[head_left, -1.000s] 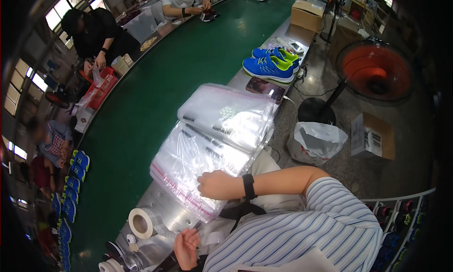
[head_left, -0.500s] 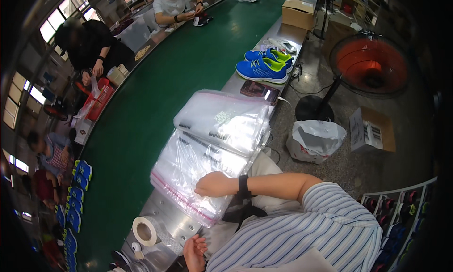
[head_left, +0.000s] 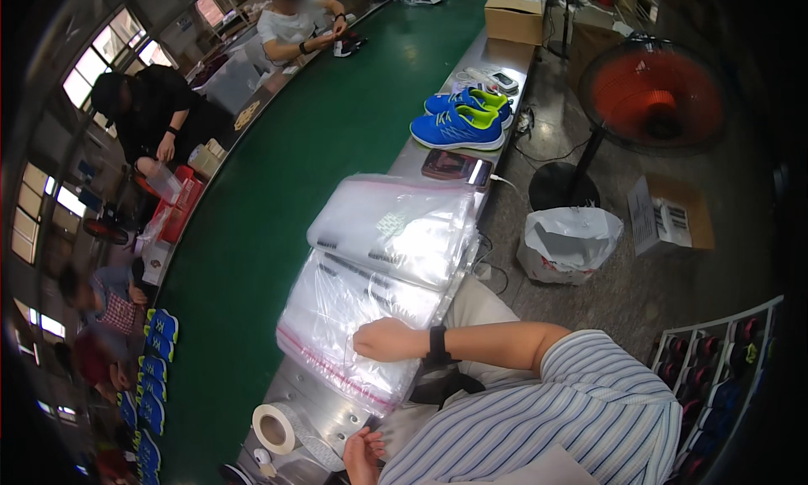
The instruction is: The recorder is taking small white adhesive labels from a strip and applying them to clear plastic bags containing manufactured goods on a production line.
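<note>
My right hand (head_left: 390,340), with a black band on its wrist, rests on the lower of two overlapping stacks of clear plastic bags (head_left: 332,300). Its fingers are folded down against the top sheet, and whatever they may pinch is hidden. The upper stack of bags (head_left: 396,220) lies just beyond it. Pinkish-red strips run along the lower stack's near edge. My left hand (head_left: 365,453) is low in the picture beside the metal ledge, palm partly up, fingers loosely bent and apart with nothing in them. A roll of white tape or labels (head_left: 274,428) lies left of it.
Blue-and-lime sneakers (head_left: 459,127) and a phone (head_left: 457,167) sit on the ledge beside the green belt (head_left: 278,157). More shoes (head_left: 151,384) line its far side, where co-workers handle items. A floor fan (head_left: 656,98), white bag (head_left: 572,241) and carton (head_left: 669,220) stand right.
The view has shifted slightly, so most things sit a little differently in the picture. My right hand stays on the lower bags and my left hand stays low beside the ledge.
</note>
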### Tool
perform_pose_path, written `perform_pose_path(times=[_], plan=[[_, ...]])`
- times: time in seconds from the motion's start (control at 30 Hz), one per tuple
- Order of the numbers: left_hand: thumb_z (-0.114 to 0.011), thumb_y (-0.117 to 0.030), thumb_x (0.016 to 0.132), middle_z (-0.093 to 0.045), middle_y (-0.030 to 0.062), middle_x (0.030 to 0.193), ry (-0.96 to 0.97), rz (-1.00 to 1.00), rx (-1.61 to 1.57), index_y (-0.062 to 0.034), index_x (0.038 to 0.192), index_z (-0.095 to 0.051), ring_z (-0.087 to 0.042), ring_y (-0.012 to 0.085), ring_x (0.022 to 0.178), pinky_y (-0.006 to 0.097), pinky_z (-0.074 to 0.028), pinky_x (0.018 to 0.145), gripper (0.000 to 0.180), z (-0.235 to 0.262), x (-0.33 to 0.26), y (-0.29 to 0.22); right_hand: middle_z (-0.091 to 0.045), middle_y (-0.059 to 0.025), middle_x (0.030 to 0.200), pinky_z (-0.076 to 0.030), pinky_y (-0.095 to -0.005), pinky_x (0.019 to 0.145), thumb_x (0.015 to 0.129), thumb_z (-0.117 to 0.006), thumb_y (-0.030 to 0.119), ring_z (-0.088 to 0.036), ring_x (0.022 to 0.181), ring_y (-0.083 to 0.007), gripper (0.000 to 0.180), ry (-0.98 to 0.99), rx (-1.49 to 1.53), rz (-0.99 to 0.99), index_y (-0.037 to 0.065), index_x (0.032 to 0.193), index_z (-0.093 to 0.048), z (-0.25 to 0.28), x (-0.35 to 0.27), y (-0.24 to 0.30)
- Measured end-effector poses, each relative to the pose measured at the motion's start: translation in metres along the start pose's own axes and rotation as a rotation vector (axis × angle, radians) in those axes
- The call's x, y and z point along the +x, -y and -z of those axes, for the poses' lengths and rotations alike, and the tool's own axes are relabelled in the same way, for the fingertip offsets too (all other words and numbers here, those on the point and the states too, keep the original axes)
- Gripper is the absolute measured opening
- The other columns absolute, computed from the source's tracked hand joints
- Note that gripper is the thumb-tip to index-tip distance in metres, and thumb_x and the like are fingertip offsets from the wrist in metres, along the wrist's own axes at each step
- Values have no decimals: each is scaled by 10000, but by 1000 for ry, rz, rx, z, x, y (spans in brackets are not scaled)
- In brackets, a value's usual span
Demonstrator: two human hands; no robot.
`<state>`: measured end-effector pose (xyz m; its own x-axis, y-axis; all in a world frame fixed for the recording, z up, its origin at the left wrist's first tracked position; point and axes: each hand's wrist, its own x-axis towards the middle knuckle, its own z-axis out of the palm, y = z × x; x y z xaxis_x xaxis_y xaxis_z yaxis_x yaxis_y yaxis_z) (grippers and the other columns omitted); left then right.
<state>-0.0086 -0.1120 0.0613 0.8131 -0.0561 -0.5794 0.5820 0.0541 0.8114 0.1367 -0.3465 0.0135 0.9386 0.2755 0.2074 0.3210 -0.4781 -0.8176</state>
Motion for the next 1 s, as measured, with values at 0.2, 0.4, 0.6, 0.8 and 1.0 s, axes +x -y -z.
perform_pose_path(times=[0.2, 0.4, 0.6, 0.8, 1.0], plan=[[-372, -162, 966, -556, 121, 982, 117, -64, 133, 39, 1079, -501, -541, 159, 828, 271, -465, 714, 264, 11, 6, 8, -578, -161, 701, -428, -455, 617, 832, -450, 201, -551, 670, -372, 192, -45, 84, -50, 42, 773, -541, 2, -3, 4], [-433, -108, 933, -560, 161, 977, 108, -131, 194, 63, 1089, -493, -556, 196, 851, 290, -475, 734, 240, 14, 6, 11, -603, -117, 687, -445, -401, 612, 856, -451, 266, -593, 644, -286, 264, 138, 216, -99, 51, 760, -570, 21, 4, 10], [-475, -105, 905, -582, 167, 903, 10, -314, 528, 44, 1007, -554, -564, 247, 841, 333, -462, 723, 197, -7, -15, -1, -620, -116, 739, -464, -343, 631, 864, -461, 272, -599, 617, -224, 300, -136, 523, 80, 23, 745, -579, 90, 32, 13], [-471, -115, 902, -580, 161, 883, 79, -321, 553, 28, 979, -564, -559, 266, 818, 346, -453, 707, 187, -6, -15, -5, -581, -142, 789, -460, -417, 646, 824, -515, 189, -578, 736, -332, 179, -1123, -268, -275, 35, 764, -581, 196, -6, -53], [-426, -201, 935, -577, 130, 872, 230, -323, 630, -4, 955, -570, -545, 260, 783, 339, -441, 690, 245, -17, -13, -9, -540, -133, 762, -441, -456, 571, 820, -533, 240, -558, 658, -355, 192, -973, -455, -449, 58, 760, -528, 166, -94, -72]])
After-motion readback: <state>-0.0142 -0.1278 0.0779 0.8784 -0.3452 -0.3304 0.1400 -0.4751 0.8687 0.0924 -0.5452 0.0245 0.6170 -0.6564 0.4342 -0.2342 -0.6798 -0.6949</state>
